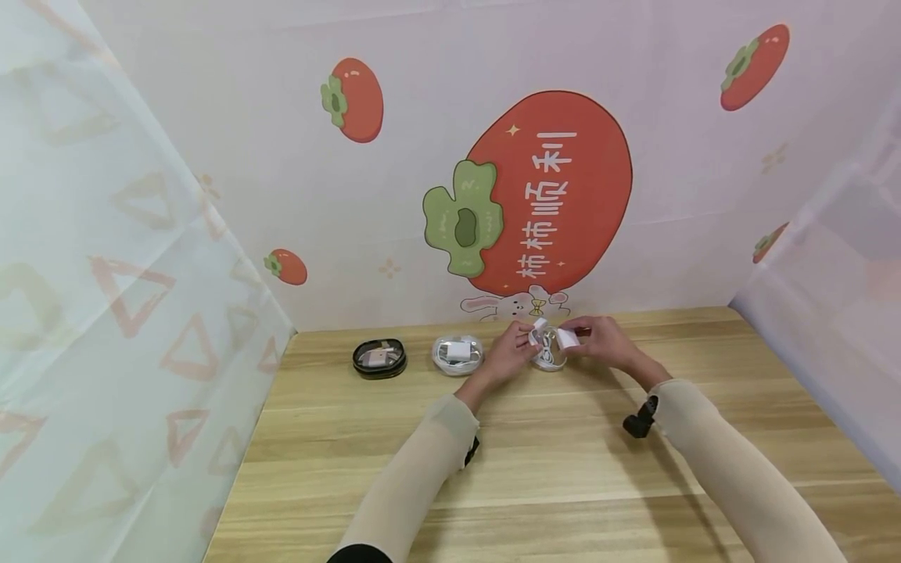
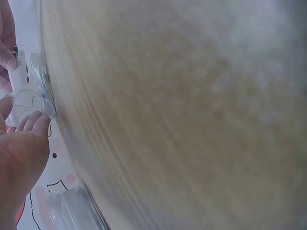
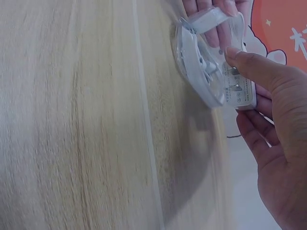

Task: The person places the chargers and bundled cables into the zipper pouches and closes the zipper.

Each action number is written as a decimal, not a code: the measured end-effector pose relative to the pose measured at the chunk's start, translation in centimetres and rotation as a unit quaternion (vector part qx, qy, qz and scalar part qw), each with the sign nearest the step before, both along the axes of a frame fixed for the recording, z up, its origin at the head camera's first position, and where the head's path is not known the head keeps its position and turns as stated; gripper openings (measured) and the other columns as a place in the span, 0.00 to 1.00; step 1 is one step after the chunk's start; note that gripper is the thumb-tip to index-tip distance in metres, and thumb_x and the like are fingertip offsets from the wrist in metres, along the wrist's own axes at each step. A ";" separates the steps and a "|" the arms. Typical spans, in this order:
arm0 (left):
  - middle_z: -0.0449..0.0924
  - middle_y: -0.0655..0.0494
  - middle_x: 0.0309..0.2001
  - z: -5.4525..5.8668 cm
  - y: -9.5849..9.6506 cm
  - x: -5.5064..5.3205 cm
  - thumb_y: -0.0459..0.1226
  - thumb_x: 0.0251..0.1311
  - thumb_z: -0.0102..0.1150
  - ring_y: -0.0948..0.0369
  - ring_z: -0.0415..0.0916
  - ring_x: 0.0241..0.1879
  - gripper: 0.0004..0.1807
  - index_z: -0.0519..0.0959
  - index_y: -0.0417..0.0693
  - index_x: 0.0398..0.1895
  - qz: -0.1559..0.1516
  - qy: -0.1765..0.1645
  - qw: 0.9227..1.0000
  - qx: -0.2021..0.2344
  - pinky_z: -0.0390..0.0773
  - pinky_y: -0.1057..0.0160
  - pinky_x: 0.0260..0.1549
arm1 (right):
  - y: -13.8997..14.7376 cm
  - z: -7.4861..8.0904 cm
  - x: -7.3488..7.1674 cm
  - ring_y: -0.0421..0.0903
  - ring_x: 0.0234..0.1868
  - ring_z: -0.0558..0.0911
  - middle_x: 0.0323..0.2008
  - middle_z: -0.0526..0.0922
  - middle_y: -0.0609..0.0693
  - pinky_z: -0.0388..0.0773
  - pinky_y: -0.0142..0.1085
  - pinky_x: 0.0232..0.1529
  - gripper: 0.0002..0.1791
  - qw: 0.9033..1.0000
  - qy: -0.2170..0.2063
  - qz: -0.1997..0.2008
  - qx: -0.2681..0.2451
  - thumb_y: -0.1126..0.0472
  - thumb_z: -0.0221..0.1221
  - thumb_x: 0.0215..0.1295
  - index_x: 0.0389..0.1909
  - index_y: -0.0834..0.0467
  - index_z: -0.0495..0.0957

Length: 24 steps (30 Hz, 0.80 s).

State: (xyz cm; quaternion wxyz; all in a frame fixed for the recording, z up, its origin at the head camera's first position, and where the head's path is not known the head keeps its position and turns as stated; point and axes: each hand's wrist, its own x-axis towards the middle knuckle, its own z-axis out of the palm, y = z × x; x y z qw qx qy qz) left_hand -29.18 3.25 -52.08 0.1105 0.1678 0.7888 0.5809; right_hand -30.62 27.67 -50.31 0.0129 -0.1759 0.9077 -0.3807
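A round clear case [image 1: 548, 361] with a coiled white cable stands on the table between both hands. My right hand [image 1: 607, 342] pinches a white charger plug [image 3: 240, 86] just right of the case; its metal prongs show in the right wrist view. From the left, my left hand [image 1: 508, 353] holds a clear plastic piece [image 2: 26, 104] by its edge, at the case's upper left. Whether that piece is joined to the case I cannot tell. The left fingers are partly hidden behind the plastic in the right wrist view.
To the left on the wooden table [image 1: 535, 485] lie a clear round case [image 1: 447, 367] with a white charger and a black-rimmed case [image 1: 380, 374] with a charger. A printed cloth wall [image 1: 352, 234] rises behind the table's back edge, with more cloth at both sides.
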 end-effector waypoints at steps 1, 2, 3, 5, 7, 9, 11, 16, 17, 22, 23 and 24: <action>0.74 0.41 0.73 0.0 0.0 0.0 0.36 0.78 0.59 0.50 0.73 0.73 0.21 0.70 0.44 0.69 0.000 0.000 1.000 0.000 0.77 0.55 0.67 | -0.1 0.0 0.0 0.61 0.54 0.86 0.52 0.88 0.62 0.84 0.58 0.57 0.27 1.000 -0.001 0.001 0.001 0.59 0.81 0.55 0.55 0.64 0.86; 0.74 0.41 0.73 0.0 0.0 0.0 0.36 0.78 0.59 0.50 0.73 0.73 0.21 0.70 0.44 0.69 0.000 0.000 1.000 -0.001 0.77 0.56 0.67 | -0.3 0.0 0.0 0.61 0.53 0.87 0.52 0.89 0.62 0.84 0.58 0.57 0.28 1.000 -0.001 0.002 0.002 0.59 0.81 0.55 0.55 0.64 0.86; 0.73 0.40 0.73 -0.1 0.0 0.0 0.36 0.78 0.59 0.50 0.73 0.72 0.21 0.70 0.44 0.69 -0.001 0.001 1.000 -0.001 0.77 0.56 0.67 | -0.4 0.0 0.0 0.60 0.53 0.87 0.52 0.89 0.61 0.85 0.57 0.57 0.28 1.000 -0.002 0.000 0.002 0.58 0.82 0.54 0.54 0.64 0.87; 0.73 0.39 0.72 -0.2 0.0 -0.1 0.35 0.78 0.59 0.50 0.73 0.72 0.21 0.69 0.42 0.69 -0.005 0.004 1.000 0.004 0.77 0.56 0.67 | -0.6 0.1 0.0 0.59 0.52 0.87 0.51 0.89 0.61 0.85 0.57 0.56 0.29 1.000 0.002 0.004 0.006 0.56 0.82 0.54 0.54 0.64 0.87; 0.73 0.38 0.72 -0.4 0.0 -0.2 0.35 0.77 0.59 0.49 0.73 0.72 0.21 0.69 0.41 0.68 -0.008 0.008 1.000 0.008 0.77 0.57 0.67 | -0.8 0.1 0.0 0.58 0.52 0.87 0.51 0.89 0.60 0.86 0.56 0.55 0.29 1.000 0.005 0.007 0.006 0.55 0.82 0.53 0.54 0.63 0.87; 0.73 0.37 0.72 -0.5 0.0 -0.3 0.34 0.77 0.59 0.49 0.73 0.72 0.21 0.69 0.40 0.68 -0.011 0.009 1.000 0.012 0.77 0.57 0.67 | -0.9 0.1 0.0 0.59 0.52 0.88 0.51 0.89 0.61 0.86 0.56 0.54 0.29 1.000 0.006 0.012 0.003 0.55 0.82 0.54 0.54 0.64 0.87; 0.73 0.37 0.72 -0.6 0.0 -0.4 0.34 0.77 0.59 0.50 0.73 0.72 0.20 0.69 0.41 0.68 -0.011 0.008 1.000 0.012 0.77 0.58 0.67 | -1.0 -0.1 -0.1 0.59 0.52 0.88 0.51 0.89 0.62 0.86 0.56 0.54 0.29 1.000 0.007 0.016 0.005 0.55 0.81 0.55 0.55 0.65 0.86; 0.73 0.38 0.72 -0.5 0.0 -0.3 0.34 0.77 0.59 0.51 0.73 0.72 0.20 0.69 0.42 0.67 -0.007 0.001 1.000 0.011 0.77 0.59 0.66 | -1.5 -0.4 -0.1 0.60 0.53 0.87 0.52 0.89 0.63 0.85 0.56 0.55 0.29 1.000 0.014 0.015 0.023 0.56 0.80 0.57 0.56 0.65 0.86; 0.73 0.38 0.72 -0.4 0.0 -0.3 0.34 0.77 0.59 0.51 0.73 0.72 0.20 0.69 0.42 0.67 -0.006 0.000 1.000 0.012 0.77 0.59 0.67 | -1.6 -0.4 -0.1 0.60 0.53 0.87 0.52 0.89 0.63 0.85 0.56 0.55 0.28 1.000 0.014 0.013 0.025 0.56 0.80 0.57 0.56 0.65 0.86; 0.73 0.39 0.72 -0.3 -0.1 -0.2 0.35 0.77 0.59 0.51 0.73 0.72 0.20 0.70 0.44 0.67 -0.006 -0.001 1.000 0.015 0.77 0.58 0.67 | -1.9 -0.7 -0.1 0.59 0.52 0.87 0.51 0.89 0.62 0.85 0.57 0.55 0.27 0.999 0.019 0.005 0.028 0.58 0.80 0.57 0.55 0.65 0.87; 0.73 0.39 0.72 -0.3 -0.1 -0.2 0.35 0.77 0.59 0.51 0.73 0.72 0.20 0.70 0.44 0.67 -0.007 -0.001 1.000 0.015 0.77 0.58 0.67 | -2.0 -0.8 -0.1 0.59 0.51 0.87 0.51 0.89 0.62 0.85 0.56 0.55 0.26 0.999 0.021 0.004 0.028 0.58 0.80 0.57 0.55 0.65 0.87; 0.73 0.39 0.72 -0.3 0.0 -0.2 0.35 0.77 0.60 0.51 0.74 0.72 0.20 0.70 0.44 0.67 -0.006 0.000 1.000 0.014 0.77 0.58 0.67 | -2.0 -0.9 -0.1 0.58 0.51 0.87 0.50 0.89 0.61 0.86 0.56 0.54 0.26 0.999 0.024 0.003 0.028 0.58 0.80 0.57 0.55 0.64 0.87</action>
